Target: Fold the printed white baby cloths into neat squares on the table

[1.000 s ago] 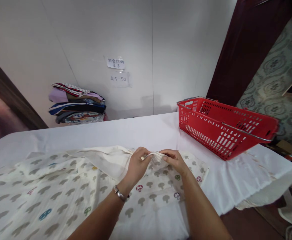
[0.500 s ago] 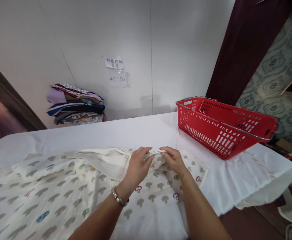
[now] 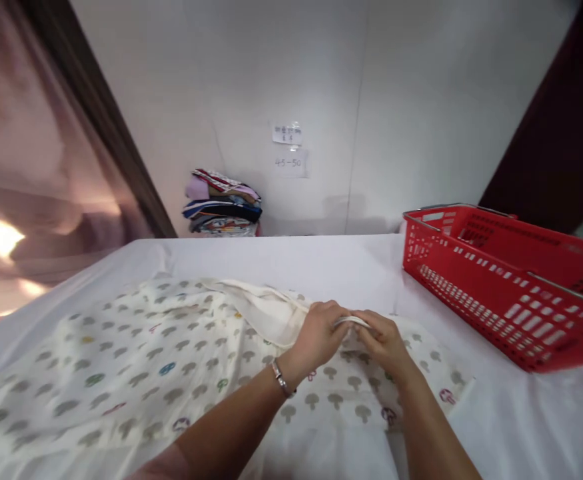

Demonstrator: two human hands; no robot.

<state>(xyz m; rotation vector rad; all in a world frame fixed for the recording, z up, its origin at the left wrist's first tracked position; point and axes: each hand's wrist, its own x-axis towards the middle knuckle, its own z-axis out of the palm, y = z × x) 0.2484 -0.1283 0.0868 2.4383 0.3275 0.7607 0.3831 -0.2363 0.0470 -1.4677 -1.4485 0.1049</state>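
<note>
A cream cloth (image 3: pixel 201 373) printed with grey and a few coloured mushrooms lies spread and partly rumpled over the table. Its pale, unprinted underside shows in a folded-back flap (image 3: pixel 276 317) near the middle. My left hand (image 3: pixel 324 327), with a metal bracelet at the wrist, pinches the cloth's raised edge between thumb and fingers. Close beside it, my right hand (image 3: pixel 381 337) grips the same edge. A short stretch of white hem bows up between the two hands. Most of the fingertips are hidden by the cloth and the hands themselves.
A red plastic basket (image 3: pixel 476 280) with metal handles stands at the right of the white-covered table (image 3: pixel 331 253). Folded textiles (image 3: pixel 224 207) are stacked by the back wall. Two paper notes (image 3: pixel 288 150) hang on the wall. A shiny pink curtain (image 3: pixel 56 167) is at the left.
My view has turned left, so the basket, stack and notes sit further right. My hands have come closer together, both still holding the cloth's edge.
</note>
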